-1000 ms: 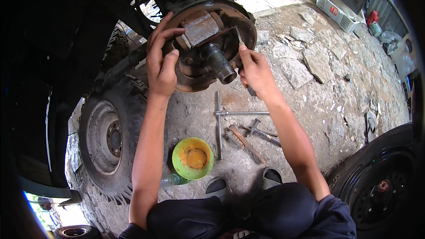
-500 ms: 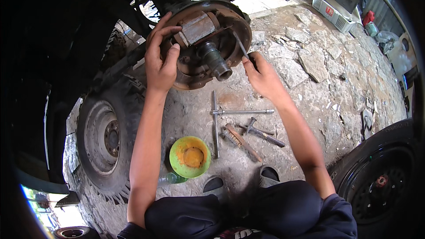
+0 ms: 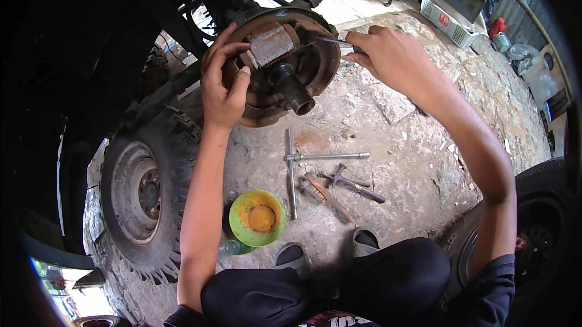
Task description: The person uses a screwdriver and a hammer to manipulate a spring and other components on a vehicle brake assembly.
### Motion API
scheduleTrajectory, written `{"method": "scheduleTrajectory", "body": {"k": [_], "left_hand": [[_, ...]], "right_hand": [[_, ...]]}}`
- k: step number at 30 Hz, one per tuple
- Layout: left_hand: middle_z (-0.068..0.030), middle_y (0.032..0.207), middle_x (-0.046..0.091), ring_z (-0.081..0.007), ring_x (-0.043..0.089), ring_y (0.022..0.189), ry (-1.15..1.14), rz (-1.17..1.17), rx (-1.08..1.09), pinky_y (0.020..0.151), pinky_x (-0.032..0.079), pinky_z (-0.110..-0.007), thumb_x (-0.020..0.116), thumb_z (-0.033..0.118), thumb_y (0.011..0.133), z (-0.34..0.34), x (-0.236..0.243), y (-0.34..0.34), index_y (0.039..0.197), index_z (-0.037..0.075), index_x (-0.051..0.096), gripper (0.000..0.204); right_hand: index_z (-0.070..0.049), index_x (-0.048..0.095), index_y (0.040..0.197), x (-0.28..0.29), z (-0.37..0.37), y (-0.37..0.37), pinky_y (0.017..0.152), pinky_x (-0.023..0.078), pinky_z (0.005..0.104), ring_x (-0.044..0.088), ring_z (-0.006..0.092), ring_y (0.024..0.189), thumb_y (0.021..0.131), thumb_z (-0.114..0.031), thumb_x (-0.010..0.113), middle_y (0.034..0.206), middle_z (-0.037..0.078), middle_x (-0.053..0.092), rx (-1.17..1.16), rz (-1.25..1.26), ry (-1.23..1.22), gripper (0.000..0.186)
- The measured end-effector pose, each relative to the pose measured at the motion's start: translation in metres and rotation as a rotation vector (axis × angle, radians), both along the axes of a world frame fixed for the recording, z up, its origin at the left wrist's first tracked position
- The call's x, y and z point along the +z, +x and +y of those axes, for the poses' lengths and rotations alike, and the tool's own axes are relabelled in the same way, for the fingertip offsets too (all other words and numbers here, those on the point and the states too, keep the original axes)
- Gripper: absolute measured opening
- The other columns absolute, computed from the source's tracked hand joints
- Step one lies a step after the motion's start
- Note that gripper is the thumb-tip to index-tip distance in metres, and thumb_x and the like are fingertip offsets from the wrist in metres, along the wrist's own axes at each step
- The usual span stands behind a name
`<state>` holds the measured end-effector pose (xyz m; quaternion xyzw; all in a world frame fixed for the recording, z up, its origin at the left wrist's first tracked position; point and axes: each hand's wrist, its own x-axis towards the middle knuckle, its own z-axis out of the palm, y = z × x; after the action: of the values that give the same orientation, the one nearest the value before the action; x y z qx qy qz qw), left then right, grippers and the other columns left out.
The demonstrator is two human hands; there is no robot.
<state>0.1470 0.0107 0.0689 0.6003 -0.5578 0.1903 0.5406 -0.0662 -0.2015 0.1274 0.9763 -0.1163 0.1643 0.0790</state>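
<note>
Biggest thing in front of me is the rusty brake backing plate point(image 3: 328, 67); taking it as the clock dial, the person's left hand point(image 3: 223, 89) braces it at nine o'clock, fingers spread and half curled against the edge and inner parts, the thumb apart from them, a good anchor so long as those fingertips keep out of the spring's line. Out beyond the plate, near three o'clock, the right hand point(image 3: 389, 54) is closed round a tool handle, elbow swung wide; I'd tuck that elbow in so the push comes steadily from the forearm. The stub axle point(image 3: 293, 89) juts from the centre toward five o'clock, and makes a poor place for knuckles if the tool slips. Toward eleven sits a rust-stained metal block point(image 3: 271, 46). The slim screwdriver point(image 3: 337, 41) points inward, its tip between one and two o'clock, by the upper end of the coil spring point(image 3: 284, 58), which runs along the block's lower edge. Whether the tip bears on the spring's hook I can't tell; seat it squarely, then lever slowly, face to one side.
</note>
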Motion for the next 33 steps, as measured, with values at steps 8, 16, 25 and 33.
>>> {"method": "scheduleTrajectory", "body": {"k": [8,16,25,33], "left_hand": [[-0.0167,0.141,0.054,-0.0314,0.051,0.130,0.016,0.040,0.014,0.110,0.037,-0.042,0.059,0.005,0.076,0.001,0.001,-0.004,0.106,0.003,0.066,0.031],[-0.0174,0.141,0.054,-0.0300,0.052,0.129,-0.003,-0.026,0.012,0.108,0.037,-0.039,0.058,0.000,0.075,-0.003,0.001,-0.003,0.108,0.001,0.065,0.034],[-0.0184,0.137,0.057,-0.0315,0.052,0.128,-0.017,0.041,0.036,0.108,0.038,-0.040,0.060,0.001,0.075,0.001,-0.004,-0.002,0.111,0.003,0.066,0.037],[-0.0101,0.111,0.064,-0.0195,0.059,0.106,-0.015,-0.035,0.076,0.096,0.043,-0.031,0.060,0.002,0.084,-0.002,-0.006,0.000,0.115,0.001,0.062,0.031]], "right_hand": [[-0.004,0.071,0.100,0.039,-0.002,0.019,0.078,0.056,0.0444,0.070,0.0330,0.092,0.088,-0.017,0.065,0.095,0.017,0.071,0.052,0.209,-0.219,0.019],[0.000,0.070,0.090,0.102,0.006,0.060,0.075,0.055,0.0454,0.070,0.0346,0.088,0.083,-0.015,0.068,0.086,0.020,0.069,0.158,0.436,-0.204,0.017],[0.002,0.068,0.075,0.089,0.040,0.081,0.066,0.057,0.0482,0.069,0.0402,0.070,0.081,-0.019,0.064,0.069,0.025,0.066,0.361,-0.304,-0.178,0.022],[0.001,0.067,0.065,0.070,0.051,0.122,0.060,0.055,0.0508,0.064,0.0439,0.059,0.087,-0.028,0.064,0.060,0.026,0.061,0.447,-0.870,0.187,0.036]]}}
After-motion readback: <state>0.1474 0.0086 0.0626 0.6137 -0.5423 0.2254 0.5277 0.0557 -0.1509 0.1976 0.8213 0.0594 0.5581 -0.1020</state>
